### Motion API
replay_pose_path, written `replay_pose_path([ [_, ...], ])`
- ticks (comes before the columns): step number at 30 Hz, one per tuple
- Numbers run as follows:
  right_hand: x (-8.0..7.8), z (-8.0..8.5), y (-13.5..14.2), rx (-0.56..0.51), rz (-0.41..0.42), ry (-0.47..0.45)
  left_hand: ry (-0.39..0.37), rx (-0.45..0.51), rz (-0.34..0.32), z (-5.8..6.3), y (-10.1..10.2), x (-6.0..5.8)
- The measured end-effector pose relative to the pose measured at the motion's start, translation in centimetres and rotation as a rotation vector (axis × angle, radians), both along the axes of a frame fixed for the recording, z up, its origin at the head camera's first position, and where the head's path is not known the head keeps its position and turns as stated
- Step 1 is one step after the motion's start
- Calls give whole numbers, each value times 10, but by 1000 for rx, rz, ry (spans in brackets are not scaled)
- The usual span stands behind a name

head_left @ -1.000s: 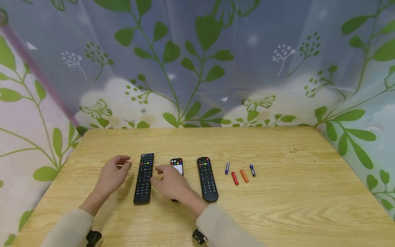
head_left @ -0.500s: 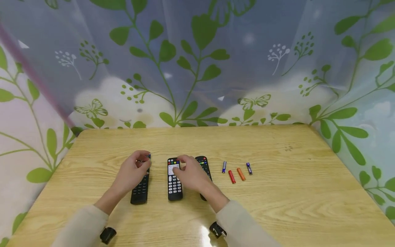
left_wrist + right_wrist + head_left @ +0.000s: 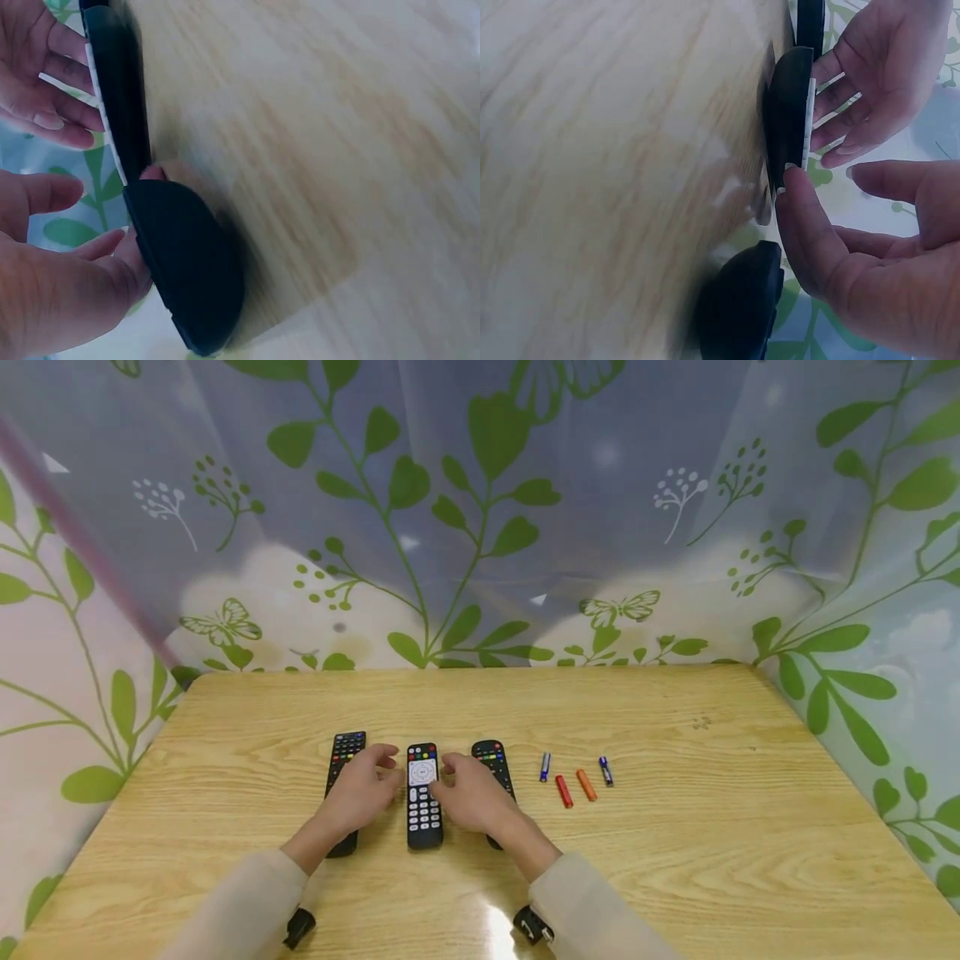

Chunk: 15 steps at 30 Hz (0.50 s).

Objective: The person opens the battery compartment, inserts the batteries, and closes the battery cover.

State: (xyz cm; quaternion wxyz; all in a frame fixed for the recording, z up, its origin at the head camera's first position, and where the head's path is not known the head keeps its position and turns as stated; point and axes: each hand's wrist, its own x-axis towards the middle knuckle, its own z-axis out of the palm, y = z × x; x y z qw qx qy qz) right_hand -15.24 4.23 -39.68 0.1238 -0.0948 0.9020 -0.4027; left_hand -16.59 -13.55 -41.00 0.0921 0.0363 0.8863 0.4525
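Three black remote controls lie on the wooden table. The middle remote control (image 3: 424, 814), with a white pad and white buttons, sits between the two hands. My left hand (image 3: 360, 793) is at its left, fingers loosely bent over the left remote control (image 3: 349, 745) and partly hiding it. On the other side, my right hand (image 3: 476, 795) has its fingertips right at the middle remote's edge, as the right wrist view shows close up on that remote's side (image 3: 789, 105). The right remote control (image 3: 489, 750) is partly covered by the right hand.
To the right lie several small batteries: a blue-and-silver battery (image 3: 545, 767), a red battery (image 3: 564, 791), an orange battery (image 3: 586, 785) and another blue battery (image 3: 606, 771). A leaf-patterned curtain (image 3: 480, 527) hangs behind the table's (image 3: 712, 827) far edge.
Both hands have moved right, from around the left remote to either side of the middle one. The right hand passed over the middle remote, uncovering it. The remotes and batteries stay in place.
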Motion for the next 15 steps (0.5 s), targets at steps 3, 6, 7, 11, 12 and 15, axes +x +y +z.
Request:
replay_pose_path([
  [3,0,-2,-1,24,7,13,-11,-12,7,-2,4,-3],
  [6,0,-3,-2,44,18,12,-18,-34,6,-3,8,-4],
  [7,0,-4,-2,52,23,13,-19,-49,5,-3,9,-5],
  [11,1,-7,-3,65,39,13,-46,-82,6,-2,11,-4],
  [12,1,-8,-3,62,39,12,-58,-83,7,-3,12,-3],
  [15,0,-9,-4,48,26,7,-93,-55,6,-4,13,-4],
])
